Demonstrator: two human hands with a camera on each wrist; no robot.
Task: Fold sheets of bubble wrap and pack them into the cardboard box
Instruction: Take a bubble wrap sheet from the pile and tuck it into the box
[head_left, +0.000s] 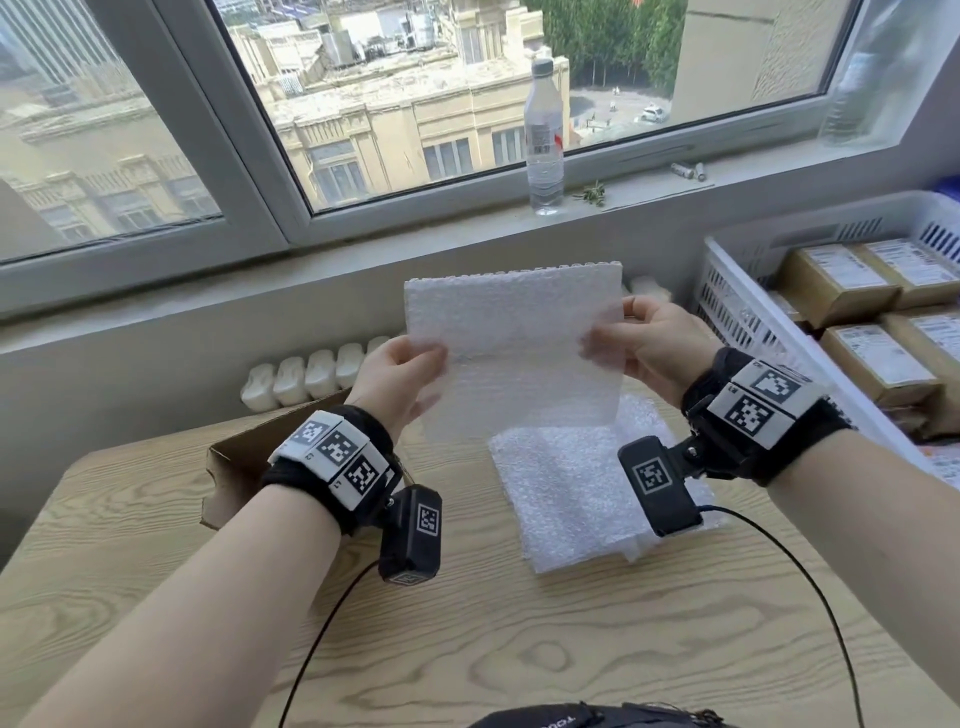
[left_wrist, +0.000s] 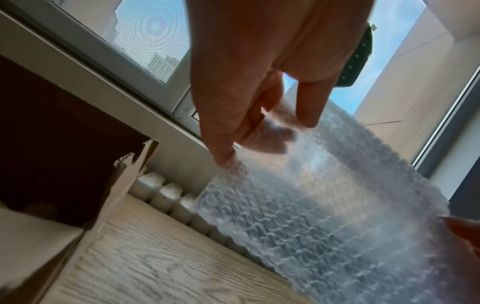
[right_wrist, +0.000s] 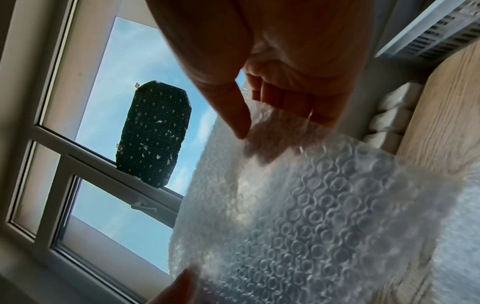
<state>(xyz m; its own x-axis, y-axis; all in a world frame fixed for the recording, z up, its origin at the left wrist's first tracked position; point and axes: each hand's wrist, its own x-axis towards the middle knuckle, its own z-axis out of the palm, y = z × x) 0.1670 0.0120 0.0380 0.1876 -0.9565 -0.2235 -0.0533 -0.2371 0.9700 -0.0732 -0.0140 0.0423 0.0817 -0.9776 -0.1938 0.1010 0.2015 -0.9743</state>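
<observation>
Bubble wrap sheet (head_left: 514, 343) hangs upright in the air between my left hand (head_left: 397, 382) and right hand (head_left: 657, 345), each pinching a side edge, above the bubble wrap stack (head_left: 566, 499) on the table (head_left: 467, 634), cardboard box (head_left: 249, 457) just left.

We cannot see the fingers of the left hand (head_left: 400, 382) fully, because they go behind the bubble wrap sheet (head_left: 514, 353) and show only as a pale shadow through it. The same is true for the right hand (head_left: 657, 348). The cardboard box (head_left: 260, 457) is mostly covered by the left wrist, so its inside is not visible to us. The stack of bubble wrap (head_left: 566, 499) on the counter (head_left: 519, 639) is partly hidden by the held sheet. The labels on the parcels (head_left: 878, 322) in the white basket (head_left: 737, 280) are too small to read, and the basket is cut by the right edge.
</observation>
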